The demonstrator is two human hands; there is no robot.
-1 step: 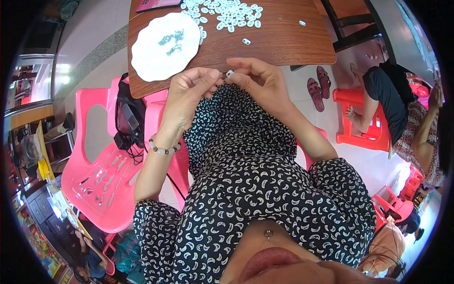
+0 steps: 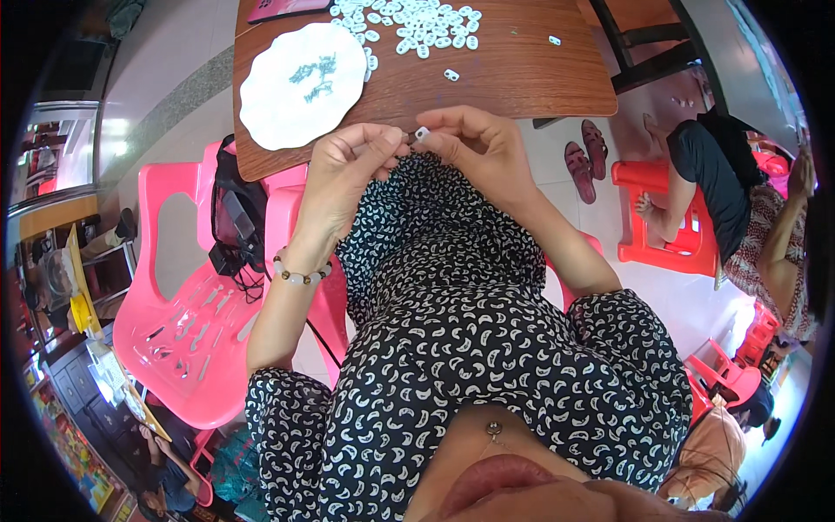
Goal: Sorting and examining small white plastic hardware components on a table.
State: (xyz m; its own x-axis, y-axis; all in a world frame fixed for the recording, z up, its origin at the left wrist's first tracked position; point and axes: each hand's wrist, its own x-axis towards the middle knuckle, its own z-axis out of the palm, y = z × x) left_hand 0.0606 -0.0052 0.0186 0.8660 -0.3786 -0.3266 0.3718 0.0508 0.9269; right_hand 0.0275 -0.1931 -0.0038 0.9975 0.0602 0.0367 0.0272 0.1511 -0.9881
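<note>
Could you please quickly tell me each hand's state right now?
Left hand: closed in a pinch; anything held is too small to tell.
Right hand: closed, holding a small white piece.

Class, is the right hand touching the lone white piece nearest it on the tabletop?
Apart: the head view shows brown tabletop between right hand and white piece.

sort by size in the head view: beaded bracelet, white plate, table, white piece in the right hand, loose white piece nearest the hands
Largest to smallest:
1. Table
2. White plate
3. Beaded bracelet
4. Held white piece and loose white piece: too alike to rank
</note>
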